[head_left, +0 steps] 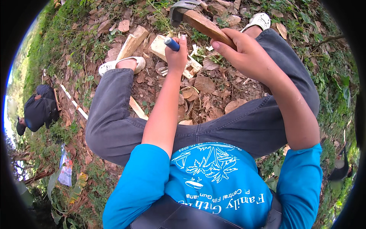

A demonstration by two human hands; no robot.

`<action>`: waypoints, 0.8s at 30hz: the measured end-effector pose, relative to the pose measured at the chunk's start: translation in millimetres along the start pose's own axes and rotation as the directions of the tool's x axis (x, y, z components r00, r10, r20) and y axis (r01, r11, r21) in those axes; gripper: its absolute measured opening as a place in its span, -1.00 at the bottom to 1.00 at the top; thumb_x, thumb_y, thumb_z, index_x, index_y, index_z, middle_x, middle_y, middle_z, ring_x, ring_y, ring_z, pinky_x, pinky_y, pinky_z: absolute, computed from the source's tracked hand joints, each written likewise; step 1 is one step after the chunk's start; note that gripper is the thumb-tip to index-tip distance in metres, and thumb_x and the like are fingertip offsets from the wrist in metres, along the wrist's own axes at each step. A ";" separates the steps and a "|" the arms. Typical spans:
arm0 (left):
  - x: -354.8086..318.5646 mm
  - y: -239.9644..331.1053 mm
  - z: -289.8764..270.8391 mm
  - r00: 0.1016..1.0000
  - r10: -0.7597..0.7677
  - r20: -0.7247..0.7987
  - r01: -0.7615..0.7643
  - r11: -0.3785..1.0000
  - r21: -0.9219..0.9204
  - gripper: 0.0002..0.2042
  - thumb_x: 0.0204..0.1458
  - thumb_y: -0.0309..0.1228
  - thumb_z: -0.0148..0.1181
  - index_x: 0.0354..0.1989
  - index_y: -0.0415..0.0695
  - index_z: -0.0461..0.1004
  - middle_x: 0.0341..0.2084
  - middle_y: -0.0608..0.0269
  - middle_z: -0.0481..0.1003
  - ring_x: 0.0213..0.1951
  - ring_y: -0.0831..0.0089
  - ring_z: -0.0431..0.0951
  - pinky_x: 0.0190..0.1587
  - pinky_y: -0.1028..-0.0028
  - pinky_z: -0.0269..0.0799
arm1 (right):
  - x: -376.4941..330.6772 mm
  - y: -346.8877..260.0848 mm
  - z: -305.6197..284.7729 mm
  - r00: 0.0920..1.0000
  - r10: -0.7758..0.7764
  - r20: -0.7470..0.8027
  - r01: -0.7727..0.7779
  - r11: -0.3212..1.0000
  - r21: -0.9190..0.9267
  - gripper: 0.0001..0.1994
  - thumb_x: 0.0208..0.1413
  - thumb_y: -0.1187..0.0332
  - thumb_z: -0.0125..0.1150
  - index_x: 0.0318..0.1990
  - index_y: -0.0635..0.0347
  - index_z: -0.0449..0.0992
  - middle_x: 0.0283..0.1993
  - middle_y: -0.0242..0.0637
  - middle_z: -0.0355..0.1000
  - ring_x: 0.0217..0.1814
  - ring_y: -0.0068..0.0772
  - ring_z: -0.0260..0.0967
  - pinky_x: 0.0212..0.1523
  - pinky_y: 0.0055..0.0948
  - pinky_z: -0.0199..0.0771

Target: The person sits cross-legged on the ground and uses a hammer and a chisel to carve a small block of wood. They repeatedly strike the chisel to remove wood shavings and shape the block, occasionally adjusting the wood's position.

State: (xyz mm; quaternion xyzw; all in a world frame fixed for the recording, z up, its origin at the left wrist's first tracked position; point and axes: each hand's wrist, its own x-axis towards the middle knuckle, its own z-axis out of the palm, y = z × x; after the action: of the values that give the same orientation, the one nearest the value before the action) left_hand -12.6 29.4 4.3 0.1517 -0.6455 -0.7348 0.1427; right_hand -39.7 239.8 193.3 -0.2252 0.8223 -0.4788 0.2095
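My left hand [177, 57] is wrapped round the blue handle of a chisel [172, 44], whose blade is hidden behind the hand. Under that hand a pale block of wood [157, 46] lies on the ground, with split pieces and shavings [192, 66] around it. In my right hand [242, 53] is a hammer, gripped by its brown wooden handle [206, 26]. The dark metal hammer head [177, 11] is raised, up and to the right of the chisel handle and apart from it.
My feet in white clogs [142, 65] stand either side of the wood. Another cut wood piece [133, 41] rests by the left foot. Dry leaves [204, 84] and weeds cover the ground. Far left, a person in dark clothes [40, 108] and a pale stick [74, 102]; nearer, a plastic bag [65, 170].
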 end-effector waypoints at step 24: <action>-70.3 -24.1 -112.1 0.950 -0.309 -0.034 0.281 0.808 0.517 -0.72 0.12 -0.13 0.39 -0.25 -0.10 0.62 -0.39 0.38 0.61 -0.29 0.56 0.55 -0.13 0.44 0.45 | 10.0 35.0 5.3 0.885 0.175 0.432 0.059 0.877 -0.476 -0.61 0.30 0.11 0.09 -0.07 0.30 0.59 -0.28 0.00 0.60 -0.18 0.02 0.56 -0.10 -0.08 0.48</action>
State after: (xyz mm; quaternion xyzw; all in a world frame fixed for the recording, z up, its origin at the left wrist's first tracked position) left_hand 96.9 -40.6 -30.4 0.2635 -0.7906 -0.5516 -0.0360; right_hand -50.8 245.8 158.8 -0.3515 0.8469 -0.1876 0.3522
